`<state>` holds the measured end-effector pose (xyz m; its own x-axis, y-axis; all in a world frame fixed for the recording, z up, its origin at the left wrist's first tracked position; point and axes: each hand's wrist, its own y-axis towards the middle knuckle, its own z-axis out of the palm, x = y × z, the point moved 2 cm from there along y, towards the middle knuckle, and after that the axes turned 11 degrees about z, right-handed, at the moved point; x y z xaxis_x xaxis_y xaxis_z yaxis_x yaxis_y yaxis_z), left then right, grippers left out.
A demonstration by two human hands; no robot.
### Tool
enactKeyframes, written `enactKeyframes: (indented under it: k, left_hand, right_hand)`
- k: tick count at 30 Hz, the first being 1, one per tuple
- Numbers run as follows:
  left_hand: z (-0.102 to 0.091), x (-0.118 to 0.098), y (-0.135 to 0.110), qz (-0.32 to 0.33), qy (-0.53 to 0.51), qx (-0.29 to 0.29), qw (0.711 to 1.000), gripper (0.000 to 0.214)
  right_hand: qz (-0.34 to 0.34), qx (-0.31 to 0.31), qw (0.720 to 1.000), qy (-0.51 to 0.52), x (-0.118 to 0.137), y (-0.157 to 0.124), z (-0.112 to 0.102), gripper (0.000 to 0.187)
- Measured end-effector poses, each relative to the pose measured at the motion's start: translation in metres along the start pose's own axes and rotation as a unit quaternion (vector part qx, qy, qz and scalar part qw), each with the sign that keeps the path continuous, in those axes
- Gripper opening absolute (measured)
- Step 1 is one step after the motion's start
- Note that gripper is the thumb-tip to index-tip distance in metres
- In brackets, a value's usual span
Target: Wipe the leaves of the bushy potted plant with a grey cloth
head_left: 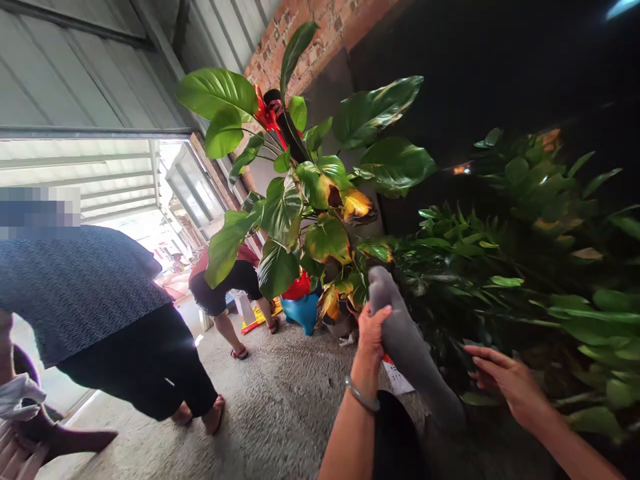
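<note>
A long grey sock-like thing [413,340] slants down from beside the potted plant. My left hand [373,330] is closed on its upper part, thumb across the front, and a bangle circles that wrist. My right hand [505,383] is apart from the grey thing, to its right, with fingers stretched towards it in front of dark leaves. I make out nothing held in it. Just beyond my left hand rises a tall plant [283,210] with broad green leaves, some yellow and brown, and a red ribbon [267,113] near its top.
Leafy plants [595,327] crowd the right side. A person in a dark patterned top [100,287] stands at left; another person in dark shorts [220,290] bends over behind. A blue pot-like object [301,312] stands on the rough concrete floor [280,400]. A hand [20,450] shows at bottom left.
</note>
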<state>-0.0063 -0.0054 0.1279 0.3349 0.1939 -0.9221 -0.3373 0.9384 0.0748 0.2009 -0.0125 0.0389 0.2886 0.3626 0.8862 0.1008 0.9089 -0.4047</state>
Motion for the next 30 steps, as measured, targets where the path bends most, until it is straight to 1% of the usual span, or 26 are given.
enactKeyframes:
  k: [2,4,5,6,7,9,11,12,13,14,15,16,18,19,20,21,23,24,26,27,28,29,30]
  left_hand:
    - [-0.001,0.026,-0.014,-0.079,0.063,0.057,0.993,0.036]
    - [-0.009,0.046,-0.034,-0.155,0.094,0.133,0.974,0.038]
    - [-0.014,0.050,-0.042,-0.174,0.093,0.160,0.967,0.041]
    - [-0.018,0.049,-0.047,-0.178,0.081,0.176,0.965,0.044]
    - [-0.021,0.043,-0.047,-0.167,0.062,0.178,0.968,0.046]
    - [-0.024,0.023,-0.036,-0.120,0.023,0.153,0.981,0.047]
    - [-0.021,0.004,-0.018,-0.058,-0.014,0.096,0.994,0.048]
    - [-0.018,-0.001,-0.010,-0.035,-0.026,0.064,0.997,0.048]
    - [-0.015,-0.001,-0.005,-0.025,-0.029,0.038,0.999,0.047]
    - [-0.013,0.004,-0.003,-0.028,-0.022,0.022,0.999,0.045]
    - [-0.012,0.014,-0.006,-0.048,-0.006,0.022,0.999,0.041]
    - [-0.011,0.026,-0.012,-0.081,0.020,0.036,0.996,0.038]
    - [-0.017,0.048,-0.031,-0.154,0.073,0.090,0.981,0.032]
    - [-0.021,0.055,-0.042,-0.182,0.090,0.120,0.972,0.031]
    - [-0.026,0.057,-0.050,-0.201,0.099,0.147,0.963,0.032]
    - [-0.030,0.054,-0.055,-0.207,0.100,0.170,0.958,0.033]
    - [-0.034,0.034,-0.052,-0.185,0.084,0.186,0.961,0.040]
    - [-0.033,0.020,-0.045,-0.160,0.069,0.180,0.968,0.044]
    - [-0.025,-0.005,-0.024,-0.095,0.032,0.139,0.985,0.049]
    - [-0.019,-0.012,-0.014,-0.065,0.016,0.111,0.992,0.050]
    - [-0.013,-0.014,-0.006,-0.045,0.006,0.086,0.995,0.049]
    - [-0.008,-0.011,-0.003,-0.038,0.005,0.069,0.997,0.047]
    - [-0.004,-0.004,-0.004,-0.047,0.014,0.063,0.997,0.044]
  right_hand:
    - [0.000,-0.001,1.000,-0.011,-0.001,0.002,-0.005,0.018]
    - [-0.007,0.003,0.999,-0.034,-0.002,0.005,-0.011,0.021]
    - [-0.007,0.005,0.999,-0.041,-0.003,0.007,-0.015,0.023]
    - [-0.006,0.006,0.999,-0.043,-0.003,0.008,-0.017,0.023]
    - [-0.005,0.007,0.999,-0.040,-0.004,0.010,-0.020,0.023]
    - [-0.005,0.007,0.999,-0.032,-0.005,0.011,-0.022,0.023]
    - [-0.006,0.018,1.000,-0.025,-0.007,0.011,-0.020,0.025]
    - [-0.004,0.026,0.999,-0.019,-0.008,0.011,-0.019,0.026]
    - [0.000,0.035,0.999,-0.012,-0.009,0.010,-0.017,0.027]
    - [0.004,0.044,0.999,-0.005,-0.010,0.009,-0.016,0.028]
    - [0.008,0.050,0.999,0.000,-0.010,0.009,-0.014,0.029]
    - [0.011,0.054,0.998,0.002,-0.011,0.008,-0.014,0.030]
    - [0.020,0.053,0.998,-0.002,-0.012,0.008,-0.015,0.029]
    - [0.028,0.051,0.998,-0.003,-0.012,0.008,-0.016,0.029]
    - [0.036,0.049,0.998,-0.002,-0.012,0.008,-0.019,0.028]
    - [0.042,0.047,0.998,0.001,-0.012,0.009,-0.022,0.027]
    - [0.044,0.050,0.998,0.008,-0.013,0.010,-0.027,0.028]
    - [0.038,0.053,0.998,0.010,-0.013,0.011,-0.029,0.028]
    - [0.029,0.058,0.998,0.011,-0.013,0.012,-0.031,0.029]
    - [0.027,0.060,0.998,0.012,-0.012,0.012,-0.031,0.030]
    - [0.028,0.058,0.998,0.015,-0.012,0.011,-0.030,0.030]
    - [0.032,0.056,0.998,0.020,-0.011,0.009,-0.029,0.030]
    - [0.040,0.051,0.998,0.024,-0.010,0.008,-0.027,0.030]
